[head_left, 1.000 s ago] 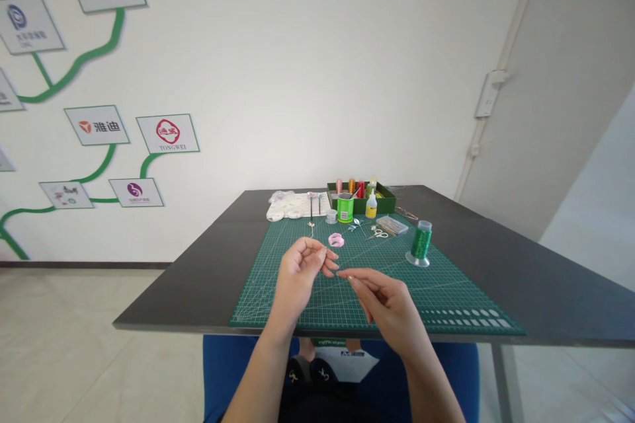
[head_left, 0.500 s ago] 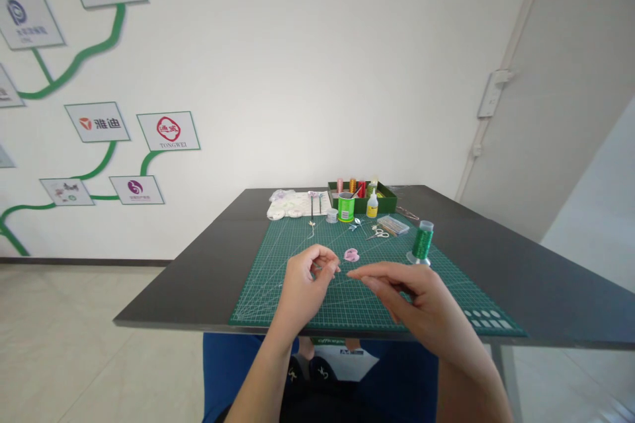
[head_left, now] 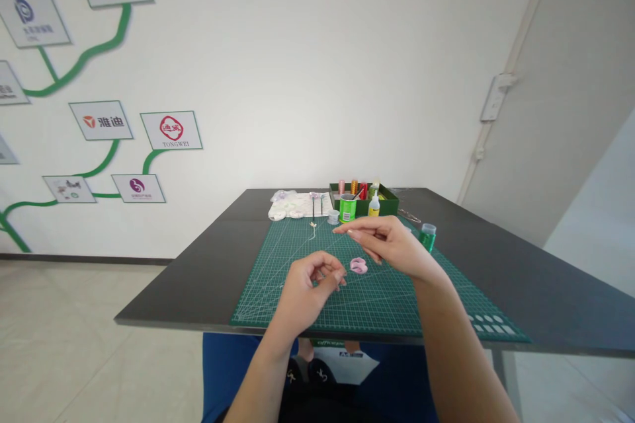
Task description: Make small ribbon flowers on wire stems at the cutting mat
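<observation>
My left hand [head_left: 313, 287] is curled above the front part of the green cutting mat [head_left: 268, 277], thumb and fingertips pinched together. Just right of those fingertips is a small pink, loop-shaped piece [head_left: 358, 266]; whether it hangs from something fine or lies on the mat, I cannot tell. Farther forward and higher, my right hand [head_left: 384, 241] has its thumb and fingers pressed together, pointing left. Anything thin in either pinch is too small to make out. A spool of green thread [head_left: 427, 238] stands right of my right hand, partly covered by the wrist.
At the back are a green can [head_left: 348, 209], a glue bottle [head_left: 374, 204] and a dark green box [head_left: 390, 203] with several thread spools. Left of them lie a white cloth [head_left: 296, 201], thin sticks with ornaments [head_left: 313, 206] and a small clear container [head_left: 333, 217].
My right hand has moved forward and up, now covering the scissors and the flat clear case. My left hand and the pink piece have shifted slightly right and nearer; the piece looks turned.
</observation>
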{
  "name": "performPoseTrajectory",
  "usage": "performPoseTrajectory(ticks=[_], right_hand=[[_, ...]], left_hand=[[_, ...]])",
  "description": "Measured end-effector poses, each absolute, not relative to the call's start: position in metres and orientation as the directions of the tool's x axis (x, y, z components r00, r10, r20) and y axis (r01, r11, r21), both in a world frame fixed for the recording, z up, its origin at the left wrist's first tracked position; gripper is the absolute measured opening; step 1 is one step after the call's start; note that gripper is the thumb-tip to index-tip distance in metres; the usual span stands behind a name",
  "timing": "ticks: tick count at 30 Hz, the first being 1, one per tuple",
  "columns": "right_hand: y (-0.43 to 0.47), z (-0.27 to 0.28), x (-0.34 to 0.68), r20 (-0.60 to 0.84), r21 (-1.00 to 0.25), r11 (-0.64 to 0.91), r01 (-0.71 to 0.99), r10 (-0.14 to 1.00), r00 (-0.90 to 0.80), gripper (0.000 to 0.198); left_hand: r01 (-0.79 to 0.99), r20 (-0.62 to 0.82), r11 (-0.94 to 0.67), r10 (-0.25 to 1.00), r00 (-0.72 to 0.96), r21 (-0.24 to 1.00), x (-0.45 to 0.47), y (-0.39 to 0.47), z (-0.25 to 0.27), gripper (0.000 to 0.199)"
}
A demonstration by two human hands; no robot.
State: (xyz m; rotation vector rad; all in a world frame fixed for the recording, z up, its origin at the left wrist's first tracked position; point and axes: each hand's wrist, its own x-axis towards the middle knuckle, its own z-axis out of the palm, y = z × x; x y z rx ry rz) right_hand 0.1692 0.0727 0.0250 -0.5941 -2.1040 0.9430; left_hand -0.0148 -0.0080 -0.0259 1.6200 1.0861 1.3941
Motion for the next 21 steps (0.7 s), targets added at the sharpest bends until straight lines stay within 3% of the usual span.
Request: performPoseTrajectory(ticks=[12, 21], right_hand=[[0.087, -0.027, 0.173, 0.243, -0.839, 0.506, 0.201, 0.679, -0.693, 0.044], [0.062, -0.039, 0.191, 0.096, -0.844, 0.443, 0.302, 0.680, -0.727, 0.040]], left_hand=[[0.046, 0.364, -0.364, 0.931, 0.012, 0.930, -0.020, -0.006, -0.027, 0.019], [0.267, 0.437, -0.390, 0.887, -0.147, 0.881, -0.027, 0.005, -0.036, 0.015]])
